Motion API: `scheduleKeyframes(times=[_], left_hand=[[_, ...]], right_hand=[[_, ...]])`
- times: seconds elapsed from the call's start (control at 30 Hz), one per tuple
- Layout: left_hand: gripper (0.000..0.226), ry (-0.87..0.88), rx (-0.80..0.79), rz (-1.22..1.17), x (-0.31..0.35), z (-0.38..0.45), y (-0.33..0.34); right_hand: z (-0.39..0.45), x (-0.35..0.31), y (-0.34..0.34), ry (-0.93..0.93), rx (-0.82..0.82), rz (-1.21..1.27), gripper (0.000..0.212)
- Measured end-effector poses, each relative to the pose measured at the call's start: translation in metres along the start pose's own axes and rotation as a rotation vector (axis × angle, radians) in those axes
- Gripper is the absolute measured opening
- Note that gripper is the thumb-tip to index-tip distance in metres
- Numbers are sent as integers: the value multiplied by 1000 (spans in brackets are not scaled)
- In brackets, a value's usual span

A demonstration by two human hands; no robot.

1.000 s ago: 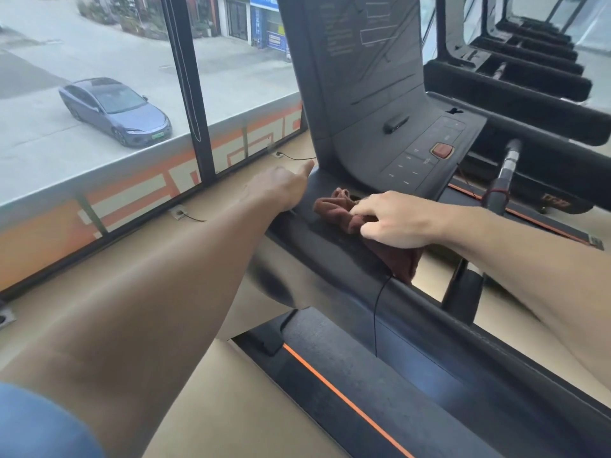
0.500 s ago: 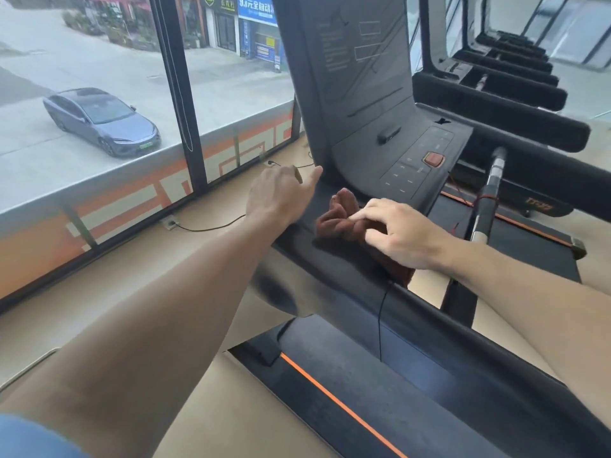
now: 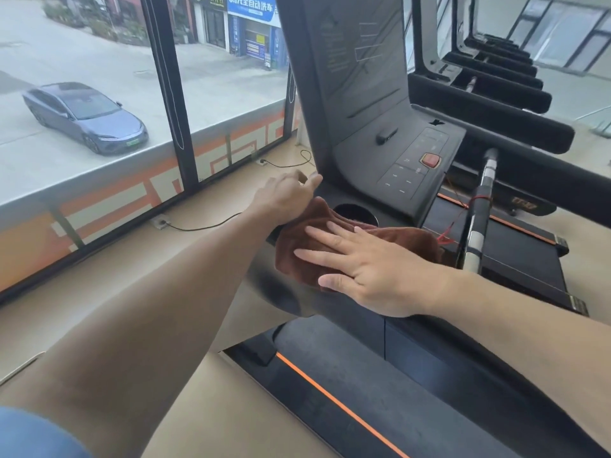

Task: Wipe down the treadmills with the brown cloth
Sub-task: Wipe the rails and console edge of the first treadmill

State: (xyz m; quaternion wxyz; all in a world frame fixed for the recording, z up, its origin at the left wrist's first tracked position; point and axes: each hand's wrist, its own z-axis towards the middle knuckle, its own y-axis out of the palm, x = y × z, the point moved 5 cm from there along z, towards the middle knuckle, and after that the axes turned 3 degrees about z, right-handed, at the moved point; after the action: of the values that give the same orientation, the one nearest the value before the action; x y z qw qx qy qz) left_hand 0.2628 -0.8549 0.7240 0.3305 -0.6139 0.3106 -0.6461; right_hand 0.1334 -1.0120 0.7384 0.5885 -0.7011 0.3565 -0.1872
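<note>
The brown cloth [image 3: 410,241] lies spread on the black treadmill's [image 3: 429,345] front bar, just below the cup holder [image 3: 355,213] and the grey console [image 3: 393,153]. My right hand [image 3: 360,269] presses flat on the cloth with its fingers straight and spread. At the cloth's far left corner, by the console's left edge, my left hand [image 3: 284,200] hovers with loosely curled fingers. I cannot see whether it touches the cloth. The belt [image 3: 380,408], with its orange stripe, runs below.
A red stop button [image 3: 430,160] sits on the console. A black and silver handle [image 3: 479,223] stands to the right of the cloth. More treadmills [image 3: 489,94] line up at the right. A window [image 3: 165,94] and floor cables [image 3: 205,228] are at the left.
My right hand has gone from clutching the bunched cloth to lying flat on it, and the cloth is spread out toward the right. The cup holder now shows. My left hand barely moved.
</note>
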Motion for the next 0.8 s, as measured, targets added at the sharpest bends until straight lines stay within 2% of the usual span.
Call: scheduleKeyframes(times=[0.07, 0.1, 0.17, 0.23, 0.27, 0.33, 0.37, 0.43, 0.53, 0.63, 0.7, 0.77, 0.8], left_hand=[[63, 69, 33, -118, 5, -7, -6], [64, 141, 70, -201, 9, -13, -10], [58, 312, 110, -276, 13, -26, -16], [53, 398, 89, -149, 10, -31, -13], [52, 414, 87, -67, 7, -29, -10], [52, 420, 75, 12, 4, -25, -6], [52, 409, 60, 30, 4, -23, -5], [46, 396, 20, 69, 4, -20, -4], [33, 442, -23, 90, 8, -21, -5], [27, 457, -47, 74, 13, -25, -9], [24, 449, -55, 65, 15, -28, -11], [27, 427, -75, 67, 19, -31, -10], [30, 411, -79, 73, 22, -32, -10]], right_hand=[[-2, -5, 1, -20, 82, 23, 54], [-7, -5, -3, -35, 156, 134, 55], [-24, 9, -15, -9, 422, 406, 49], [-45, 42, -28, 197, 719, 439, 42], [-54, 59, -32, 358, 756, 399, 45], [-63, 82, -29, 611, 553, 386, 54], [-65, 87, -25, 664, 427, 418, 57], [-68, 87, -24, 649, 318, 500, 51], [-72, 83, -19, 587, 325, 561, 41], [-77, 79, -29, 547, 462, 557, 39], [-83, 76, -47, 540, 477, 724, 43], [-89, 70, -54, 611, 218, 966, 44], [-91, 68, -53, 640, 61, 937, 43]])
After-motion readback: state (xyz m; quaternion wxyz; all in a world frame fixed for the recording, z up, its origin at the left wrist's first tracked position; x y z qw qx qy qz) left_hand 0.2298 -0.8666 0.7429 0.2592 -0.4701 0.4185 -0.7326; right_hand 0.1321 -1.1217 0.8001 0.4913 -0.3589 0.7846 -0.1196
